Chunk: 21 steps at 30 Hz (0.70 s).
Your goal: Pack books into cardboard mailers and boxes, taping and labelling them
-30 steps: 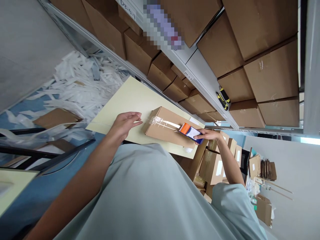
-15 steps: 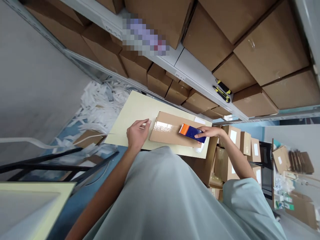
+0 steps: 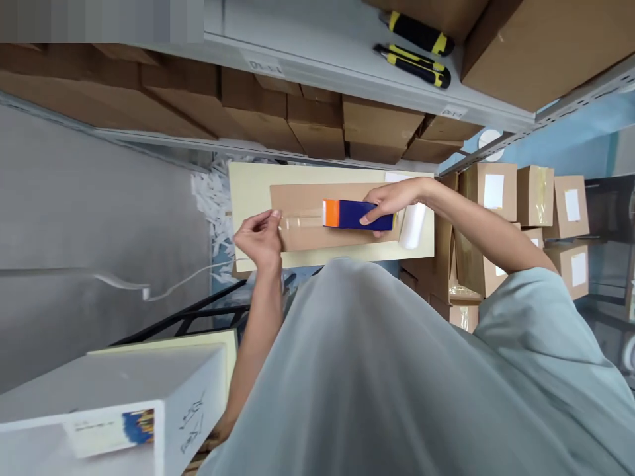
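A long brown cardboard box lies flat on the pale yellow tabletop. My right hand is closed round a dark blue and orange tape dispenser above the box. From its orange end a strip of clear tape runs left along the cardboard. At the box's left edge my left hand is closed in a pinch, thumb and forefinger at the tape's end. A white roll lies beside the box's right end, close to my right hand.
Above the tabletop runs a grey shelf with two yellow-black utility knives and brown cartons. Labelled cartons are stacked at right. White paper scraps heap at left, and a white open-fronted box stands lower left.
My left hand has come to the box's left edge and closed. The tape dispenser now sits level above the box, with tape between it and my left hand. The camera view has turned.
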Each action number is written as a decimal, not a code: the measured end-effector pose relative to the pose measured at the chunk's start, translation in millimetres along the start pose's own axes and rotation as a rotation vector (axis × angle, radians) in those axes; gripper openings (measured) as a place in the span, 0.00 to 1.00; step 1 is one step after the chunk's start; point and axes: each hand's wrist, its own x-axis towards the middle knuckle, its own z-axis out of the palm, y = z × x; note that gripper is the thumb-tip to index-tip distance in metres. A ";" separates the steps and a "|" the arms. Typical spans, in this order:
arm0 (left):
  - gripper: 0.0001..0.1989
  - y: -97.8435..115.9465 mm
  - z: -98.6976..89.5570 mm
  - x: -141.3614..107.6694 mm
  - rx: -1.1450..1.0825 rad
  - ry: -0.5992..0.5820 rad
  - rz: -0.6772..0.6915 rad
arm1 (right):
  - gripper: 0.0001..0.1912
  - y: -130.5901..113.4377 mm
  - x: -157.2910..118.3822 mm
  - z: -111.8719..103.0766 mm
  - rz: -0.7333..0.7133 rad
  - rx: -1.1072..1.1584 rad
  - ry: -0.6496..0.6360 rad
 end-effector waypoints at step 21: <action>0.11 -11.3 25.8 12.8 0.019 0.254 -0.032 | 0.37 -13.6 -161.0 -135.1 0.630 -0.673 0.273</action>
